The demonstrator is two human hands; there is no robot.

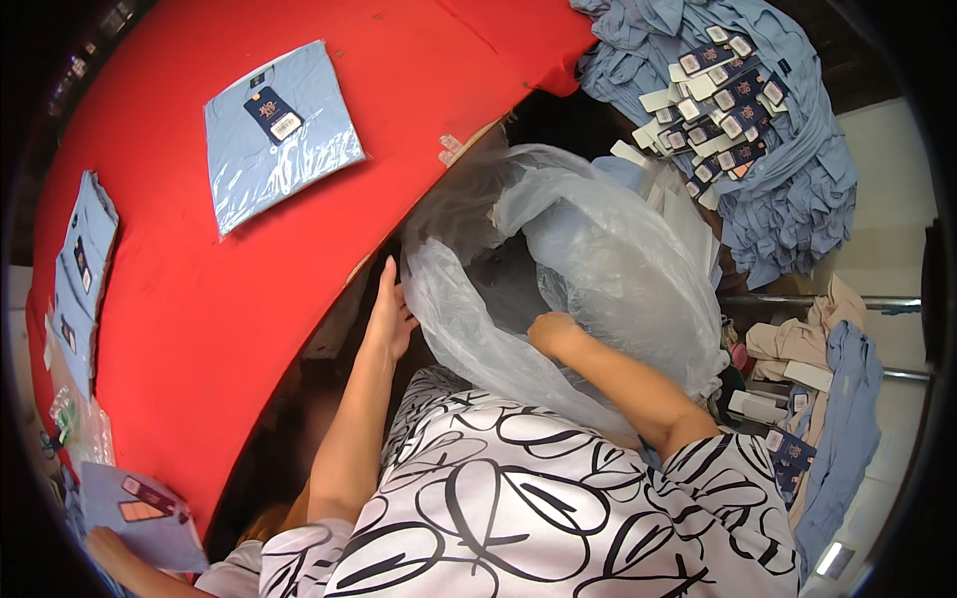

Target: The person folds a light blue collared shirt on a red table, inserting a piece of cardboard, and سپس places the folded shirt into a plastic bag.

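A large clear plastic bag (pixel 638 269) hangs in front of me beside the table, its mouth gaping upward. My left hand (pixel 391 321) is at the bag's left rim, fingers stretched and apart, the fingertips close to the film; whether they touch it I cannot tell. Over the near rim reaches my right hand (pixel 554 335), its fingers curled at the bag's mouth. What they hold, if anything, is hidden. On the table to the left lies a folded light-blue shirt (pixel 239 174) in a clear sleeve with a dark tag.
A red-covered table (pixel 269 299) fills the left side. Blue shirts with many tags (pixel 788 199) are heaped at the far right. More folded blue garments (pixel 85 269) lie at the table's left edge. Near lower left, another person's hand (pixel 112 553) touches a tagged blue garment (pixel 135 508).
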